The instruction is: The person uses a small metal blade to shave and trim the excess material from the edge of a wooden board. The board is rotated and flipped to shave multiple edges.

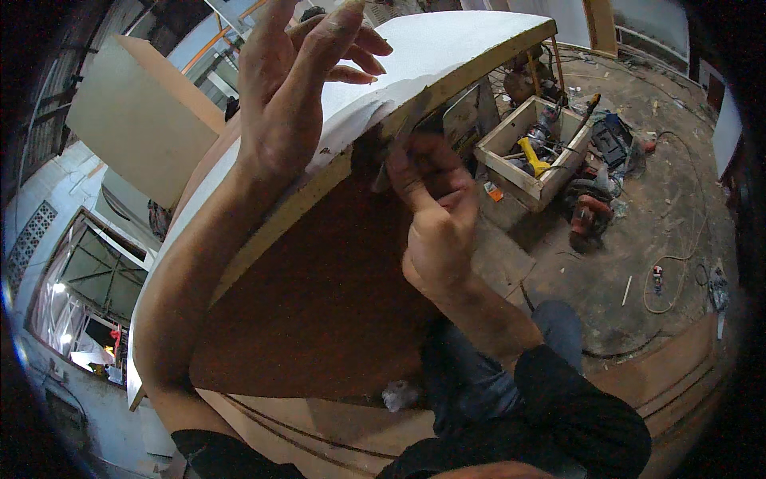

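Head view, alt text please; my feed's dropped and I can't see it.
A person's right hand has its fingers curled by the yellowish edge of a curved, white-topped panel; whether it grips anything is too dark to tell. The left hand is open, raised over the white surface. Beyond, at right, a wooden box of tools sits on a littered floor.

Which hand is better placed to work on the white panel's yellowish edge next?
Probably your right hand: it's curled close by the yellowish edge. Your left hand appears raised above the white panel, with its fingers open.
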A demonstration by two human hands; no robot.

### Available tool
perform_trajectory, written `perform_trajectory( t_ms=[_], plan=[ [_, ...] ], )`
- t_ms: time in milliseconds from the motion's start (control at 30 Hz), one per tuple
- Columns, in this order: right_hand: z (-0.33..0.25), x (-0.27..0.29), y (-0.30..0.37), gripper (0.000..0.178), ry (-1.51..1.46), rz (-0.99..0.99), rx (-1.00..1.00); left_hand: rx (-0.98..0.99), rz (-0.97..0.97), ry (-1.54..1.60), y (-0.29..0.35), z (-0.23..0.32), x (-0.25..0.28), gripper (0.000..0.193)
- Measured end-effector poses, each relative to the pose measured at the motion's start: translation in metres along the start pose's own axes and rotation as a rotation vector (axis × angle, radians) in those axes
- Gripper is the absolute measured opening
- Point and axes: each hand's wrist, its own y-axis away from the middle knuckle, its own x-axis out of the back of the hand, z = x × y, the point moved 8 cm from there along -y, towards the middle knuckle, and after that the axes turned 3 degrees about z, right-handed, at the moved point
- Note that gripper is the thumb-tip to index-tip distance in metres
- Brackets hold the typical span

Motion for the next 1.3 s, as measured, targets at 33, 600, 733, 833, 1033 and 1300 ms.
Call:
perform_trajectory(
  t_ms=[33,600,733,833,1033,1300],
  plan=[
    [-0.001,0.001,-0.001,0.004,0.006,0.006,0.003,0.085,-0.028,0.062,-0.005,0.003,0.003,0.073],
    [-0.048,0.057,0.0,0.01,0.241,0.095,0.308,-0.196,-0.036,-0.101,0.004,0.013,-0.001,0.053],
    [-0.051,0.056,-0.002,0.012,0.335,-0.045,0.216,-0.26,-0.102,-0.306,0.008,0.019,0.002,0.061],
    [-0.059,0.058,-0.007,0.012,0.451,-0.099,0.194,-0.171,-0.323,-0.36,0.012,0.016,0.007,0.08],
    [-0.065,0.043,-0.007,0.011,0.72,-0.212,0.439,-0.22,-0.43,-0.444,0.041,0.011,0.023,0.103],
    [-0.055,0.003,-0.002,0.013,0.717,-0.39,0.4,-0.103,-0.259,-0.214,0.044,-0.006,0.037,0.081]
  ],
)
